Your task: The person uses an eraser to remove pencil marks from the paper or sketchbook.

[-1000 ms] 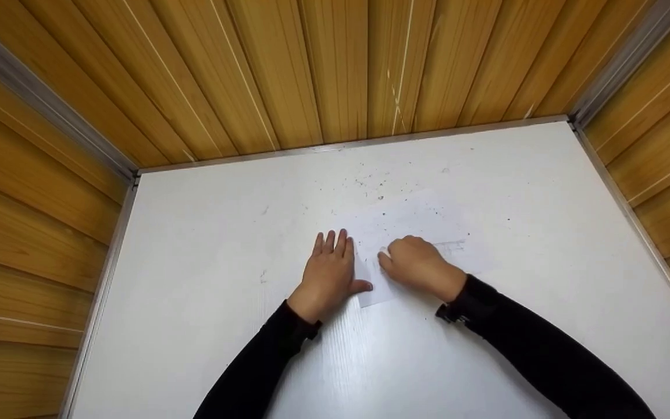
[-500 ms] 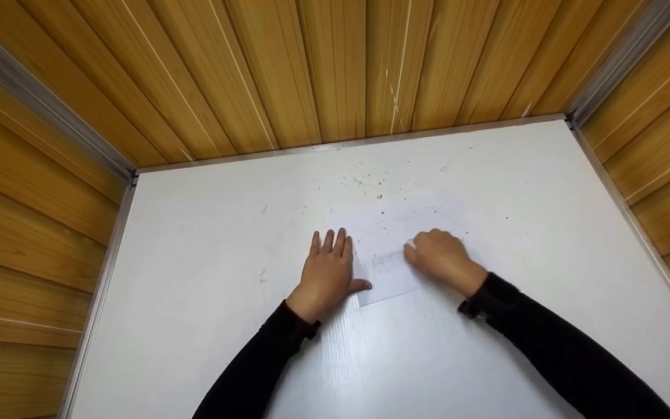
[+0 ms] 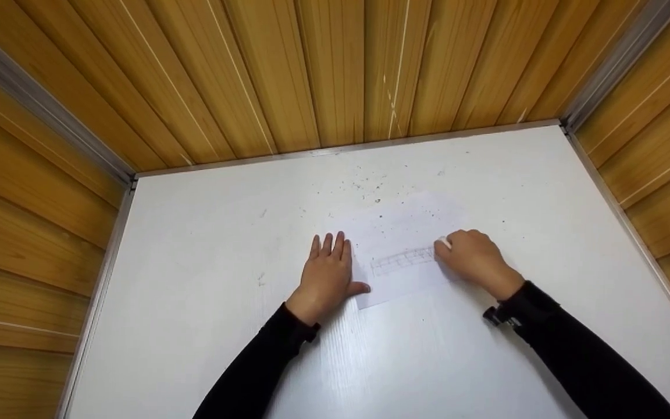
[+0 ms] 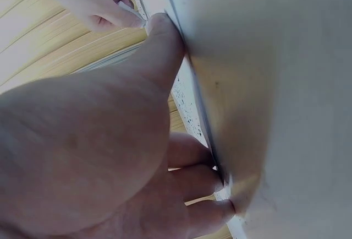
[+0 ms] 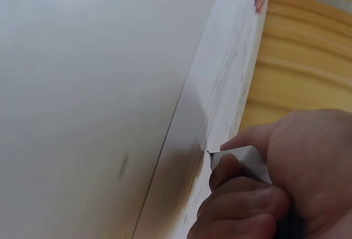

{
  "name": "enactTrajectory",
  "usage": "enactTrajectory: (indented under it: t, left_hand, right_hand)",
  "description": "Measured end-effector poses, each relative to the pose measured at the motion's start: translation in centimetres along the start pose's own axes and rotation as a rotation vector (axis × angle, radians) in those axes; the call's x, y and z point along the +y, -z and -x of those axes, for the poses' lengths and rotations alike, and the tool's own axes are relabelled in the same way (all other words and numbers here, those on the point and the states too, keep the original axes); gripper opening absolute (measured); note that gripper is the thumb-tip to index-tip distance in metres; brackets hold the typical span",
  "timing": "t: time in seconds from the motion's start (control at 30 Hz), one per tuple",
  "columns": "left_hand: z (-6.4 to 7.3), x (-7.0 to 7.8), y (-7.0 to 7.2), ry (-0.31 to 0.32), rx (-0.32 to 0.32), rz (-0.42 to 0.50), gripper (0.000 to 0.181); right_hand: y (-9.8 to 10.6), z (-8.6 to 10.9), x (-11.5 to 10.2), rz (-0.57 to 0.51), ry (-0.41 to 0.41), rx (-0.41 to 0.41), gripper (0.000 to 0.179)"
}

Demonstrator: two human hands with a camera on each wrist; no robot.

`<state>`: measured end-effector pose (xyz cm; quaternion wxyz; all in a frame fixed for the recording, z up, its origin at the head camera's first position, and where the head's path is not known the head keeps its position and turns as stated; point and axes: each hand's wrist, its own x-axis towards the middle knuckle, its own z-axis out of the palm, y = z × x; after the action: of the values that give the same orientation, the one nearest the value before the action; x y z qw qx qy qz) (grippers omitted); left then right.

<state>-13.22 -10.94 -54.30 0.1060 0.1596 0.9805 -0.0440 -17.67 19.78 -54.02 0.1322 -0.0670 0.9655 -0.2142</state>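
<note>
A sheet of white paper (image 3: 405, 227) lies on the white table, with a band of pencil marks (image 3: 402, 259) across it. My left hand (image 3: 324, 282) rests flat at the paper's left edge, fingers straight and thumb out on the sheet. At the right side of the paper, my right hand (image 3: 477, 259) pinches a white eraser (image 5: 248, 161) between thumb and curled fingers. The eraser's corner, dark at the tip, is at the paper by the end of the marks. Most of the eraser is hidden in the hand.
Dark crumbs (image 3: 378, 201) are scattered over the paper's far part and the table (image 3: 195, 262) behind it. Yellow wood-patterned panels (image 3: 288, 75) wall the table at the back, left and right.
The right hand has slid rightward across the paper with the eraser, uncovering the left part of the pencil band, which looks fainter at that end. The left hand has stayed in place.
</note>
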Motion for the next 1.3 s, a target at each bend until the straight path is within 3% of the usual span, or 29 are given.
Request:
enactTrajectory:
  t: [0.3, 0.47, 0.6, 0.77, 0.87, 0.97, 1.13, 1.3]
  left_hand:
    - [0.3, -0.1, -0.3, -0.024, 0.066, 0.032, 0.116]
    - [0.5, -0.1, -0.4, -0.049, 0.131, 0.015, 0.108]
    - [0.3, -0.1, -0.2, -0.031, 0.076, -0.003, 0.115]
    - [0.2, 0.0, -0.1, -0.015, -0.004, -0.020, 0.118]
    - [0.2, -0.1, 0.0, -0.017, -0.007, -0.013, 0.118]
    - [0.2, -0.1, 0.0, -0.017, 0.006, -0.002, 0.117]
    - [0.2, -0.1, -0.1, -0.009, 0.008, 0.004, 0.118]
    - [0.0, 0.1, -0.1, -0.002, 0.000, -0.002, 0.118]
  right_hand:
    - [-4.9, -0.1, -10.2, 0.074, 0.212, -0.051, 0.048]
    - [-6.4, -0.6, -12.7, 0.097, 0.257, -0.060, 0.045]
    - [-5.6, -0.9, -10.9, 0.124, 0.228, -0.068, 0.046]
    - [-2.2, -0.9, -3.9, 0.095, 0.130, -0.074, 0.051]
    - [-0.1, -0.6, 0.5, 0.084, 0.038, -0.040, 0.054]
    - [1.3, -0.2, 3.2, 0.086, -0.010, -0.020, 0.056]
    - [1.2, 0.1, 2.9, 0.081, -0.012, 0.020, 0.057]
    - [-0.8, 0.4, -1.4, 0.020, 0.029, 0.011, 0.054]
